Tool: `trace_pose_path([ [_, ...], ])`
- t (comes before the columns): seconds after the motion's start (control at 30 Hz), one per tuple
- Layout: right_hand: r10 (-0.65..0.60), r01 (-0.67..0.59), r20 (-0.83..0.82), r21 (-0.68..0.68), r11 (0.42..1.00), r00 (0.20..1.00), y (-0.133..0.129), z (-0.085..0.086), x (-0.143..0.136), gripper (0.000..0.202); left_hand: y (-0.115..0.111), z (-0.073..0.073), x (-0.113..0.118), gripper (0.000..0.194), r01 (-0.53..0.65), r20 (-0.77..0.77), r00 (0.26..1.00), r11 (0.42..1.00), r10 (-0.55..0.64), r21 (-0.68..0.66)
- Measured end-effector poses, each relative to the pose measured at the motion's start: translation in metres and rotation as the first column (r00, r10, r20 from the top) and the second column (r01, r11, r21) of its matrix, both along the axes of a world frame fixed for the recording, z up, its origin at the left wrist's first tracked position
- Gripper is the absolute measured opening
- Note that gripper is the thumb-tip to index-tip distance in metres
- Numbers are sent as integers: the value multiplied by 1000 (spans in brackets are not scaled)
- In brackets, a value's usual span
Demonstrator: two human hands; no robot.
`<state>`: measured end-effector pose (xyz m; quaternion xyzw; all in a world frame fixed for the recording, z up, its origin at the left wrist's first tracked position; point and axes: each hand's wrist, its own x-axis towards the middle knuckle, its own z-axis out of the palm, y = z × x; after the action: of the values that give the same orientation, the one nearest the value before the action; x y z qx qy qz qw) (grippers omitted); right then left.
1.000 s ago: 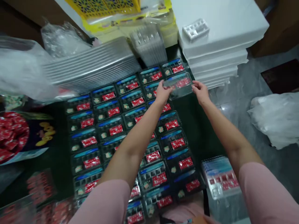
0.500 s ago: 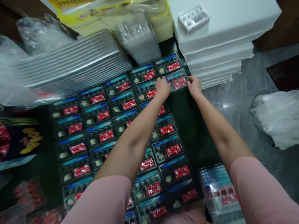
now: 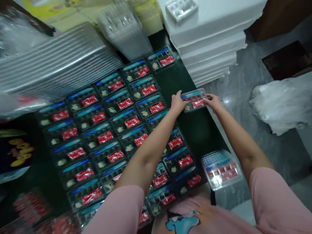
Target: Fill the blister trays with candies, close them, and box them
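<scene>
Both hands grip one clear plastic box [image 3: 195, 100] by its short ends, left hand [image 3: 177, 103] and right hand [image 3: 214, 102] with fingers closed on it. Its long axis runs left to right, over the dark table's [image 3: 198, 130] right edge. Rows of filled boxes [image 3: 117, 130] lie just left, white foam sheets [image 3: 209, 42] behind; a blurred stack of boxes [image 3: 220, 168] sits nearer.

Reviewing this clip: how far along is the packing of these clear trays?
Done: many filled trays with red packets lie in rows on the dark table, and a stack of closed packs sits at its near right corner. In hand: left hand and right hand hold one clear pack by its ends. Left: how many rowed trays lack lids cannot be told; a stack of empty clear trays waits behind.
</scene>
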<state>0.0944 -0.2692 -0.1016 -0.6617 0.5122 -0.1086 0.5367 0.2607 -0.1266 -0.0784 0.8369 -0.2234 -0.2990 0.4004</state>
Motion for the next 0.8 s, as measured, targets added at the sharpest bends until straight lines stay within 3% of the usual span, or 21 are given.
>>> trace_pose_path([
  [0.1,-86,63,118,189,980,989,18,21,-33,43,9,7,-17,82,-15,-198,980,996,-3,-92],
  [0.23,-115,76,215,180,981,970,46,67,-90,47,38,41,-51,73,3,-407,910,980,-85,-199],
  [0.37,-122,100,228,107,989,966,94,126,-170,51,94,91,-111,62,91,-423,875,939,-234,-331],
  [0.47,-157,139,235,89,986,959,143,155,-232,49,143,114,-164,64,188,-449,834,929,-322,-318],
  [0.53,-171,158,225,75,985,959,173,156,-264,47,169,115,-195,65,252,-439,821,921,-366,-297],
  [0.6,-173,170,186,29,985,967,194,146,-286,44,185,109,-217,64,296,-411,828,920,-382,-258],
  [0.8,-123,98,-83,-262,960,989,208,105,-294,34,198,78,-243,60,356,-284,885,929,-370,-104],
])
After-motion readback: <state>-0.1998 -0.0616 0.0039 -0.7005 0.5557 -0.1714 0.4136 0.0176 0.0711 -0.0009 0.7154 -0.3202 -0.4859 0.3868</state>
